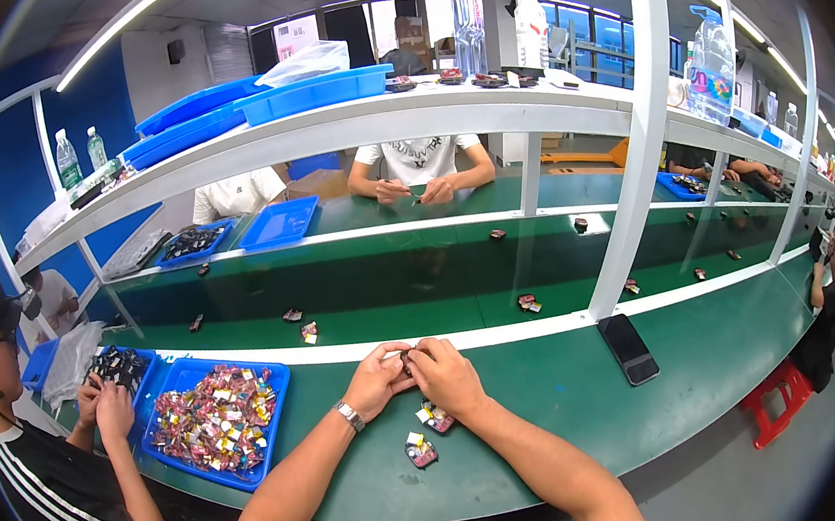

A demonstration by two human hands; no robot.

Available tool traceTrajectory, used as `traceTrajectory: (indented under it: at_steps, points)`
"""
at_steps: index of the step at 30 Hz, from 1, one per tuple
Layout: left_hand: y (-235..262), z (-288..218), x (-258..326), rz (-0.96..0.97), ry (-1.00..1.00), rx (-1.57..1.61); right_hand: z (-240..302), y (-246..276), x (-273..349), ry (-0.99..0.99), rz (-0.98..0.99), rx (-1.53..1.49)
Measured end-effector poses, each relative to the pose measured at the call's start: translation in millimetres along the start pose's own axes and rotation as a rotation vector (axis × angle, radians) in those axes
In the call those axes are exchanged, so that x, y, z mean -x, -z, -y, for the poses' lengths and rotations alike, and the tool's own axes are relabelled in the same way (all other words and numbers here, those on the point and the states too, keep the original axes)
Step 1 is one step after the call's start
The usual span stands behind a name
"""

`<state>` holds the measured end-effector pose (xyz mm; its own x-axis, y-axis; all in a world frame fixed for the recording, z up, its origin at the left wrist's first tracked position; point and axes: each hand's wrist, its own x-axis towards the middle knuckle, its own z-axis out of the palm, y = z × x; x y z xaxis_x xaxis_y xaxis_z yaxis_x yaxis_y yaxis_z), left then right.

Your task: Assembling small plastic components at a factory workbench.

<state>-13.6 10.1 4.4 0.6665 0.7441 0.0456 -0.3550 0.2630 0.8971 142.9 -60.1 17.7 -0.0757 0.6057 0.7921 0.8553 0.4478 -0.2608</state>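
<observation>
Close together over the green bench, my left hand [379, 379] and my right hand [446, 378] both pinch one small dark part [407, 362]. My fingers hide most of it, so its exact kind cannot be told. Just below my right hand lies a small black-and-red assembly [437, 418] with a white piece on it, partly covered by the hand. Nearer to me, a similar assembly [421, 451] rests on the bench. Left of my left forearm stands a blue tray [279, 418] heaped with small red, white and yellow wired parts [216, 417].
A black phone [628, 349] lies at the right by a white post [638, 161]. Beyond the white rail, a green conveyor [405, 284] carries scattered small assemblies. A co-worker [30, 424] sits at my left beside a tray of black parts [119, 367]. A shelf [473, 105] spans overhead.
</observation>
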Motion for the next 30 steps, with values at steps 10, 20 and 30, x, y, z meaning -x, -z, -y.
traceTrajectory:
  at_steps: [10,20,30]
  points:
    - [-9,1,3,-0.064,-0.012,-0.053,1,-7,2,-0.044,0.02,0.083]
    - [-7,4,0,-0.111,-0.042,-0.011,-6,-3,-4,0.123,-0.006,0.046]
    - [-7,3,0,-0.121,-0.022,0.004,-9,-4,-6,0.183,0.061,0.101]
